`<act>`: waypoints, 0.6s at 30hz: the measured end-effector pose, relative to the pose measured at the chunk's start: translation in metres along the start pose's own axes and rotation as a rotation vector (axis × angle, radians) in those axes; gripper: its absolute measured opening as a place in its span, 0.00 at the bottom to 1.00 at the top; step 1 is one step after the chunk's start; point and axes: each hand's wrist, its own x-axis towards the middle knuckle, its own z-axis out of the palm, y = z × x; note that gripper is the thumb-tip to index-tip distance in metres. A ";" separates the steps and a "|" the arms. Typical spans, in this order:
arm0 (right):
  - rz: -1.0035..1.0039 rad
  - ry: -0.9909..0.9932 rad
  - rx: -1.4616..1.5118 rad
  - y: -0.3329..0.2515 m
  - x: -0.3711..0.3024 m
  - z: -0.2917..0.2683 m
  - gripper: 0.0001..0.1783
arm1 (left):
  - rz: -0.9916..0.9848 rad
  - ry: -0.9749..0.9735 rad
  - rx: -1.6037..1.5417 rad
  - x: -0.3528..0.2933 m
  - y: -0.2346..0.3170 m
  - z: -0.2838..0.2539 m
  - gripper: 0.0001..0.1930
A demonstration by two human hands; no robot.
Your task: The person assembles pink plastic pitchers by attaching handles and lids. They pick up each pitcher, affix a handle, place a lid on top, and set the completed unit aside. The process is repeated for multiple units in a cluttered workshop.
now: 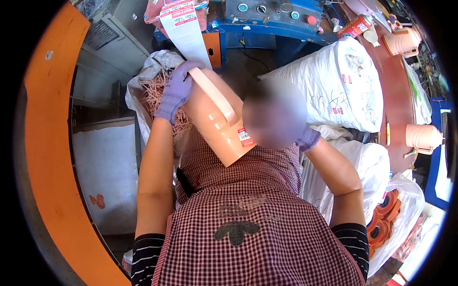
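A peach-coloured plastic thermos flask casing (210,126) lies tilted across my lap, its light pink handle (213,94) facing up. My left hand (179,88), in a purple knit glove, grips its far left end near the top of the handle. A red and white label (244,137) is stuck on the casing's side, close to the lower end. My right hand (307,138), also gloved in purple, is to the right of the label; a blurred patch covers its fingers and whatever they touch.
Left of my lap stands a white sack (138,95) of thin pink plastic strips. A label strip (183,35) hangs from a pink basket (153,12). White sacks (353,90) lie to the right, with orange rings (381,219) in a bag. Peach flasks (424,138) stand on the brown table (396,95).
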 end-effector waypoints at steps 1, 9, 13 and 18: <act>-0.006 -0.029 -0.043 -0.001 0.002 0.000 0.10 | -0.002 -0.002 -0.002 0.000 -0.002 0.001 0.17; 0.073 -0.208 -0.297 -0.004 0.028 -0.007 0.12 | 0.031 -0.036 -0.042 0.007 -0.023 0.010 0.17; 0.132 -0.233 -0.249 0.001 0.032 -0.007 0.12 | 0.047 -0.013 -0.023 0.005 -0.025 0.009 0.17; 0.118 -0.229 -0.289 0.003 0.036 0.000 0.12 | 0.025 -0.009 -0.021 0.003 -0.021 0.009 0.18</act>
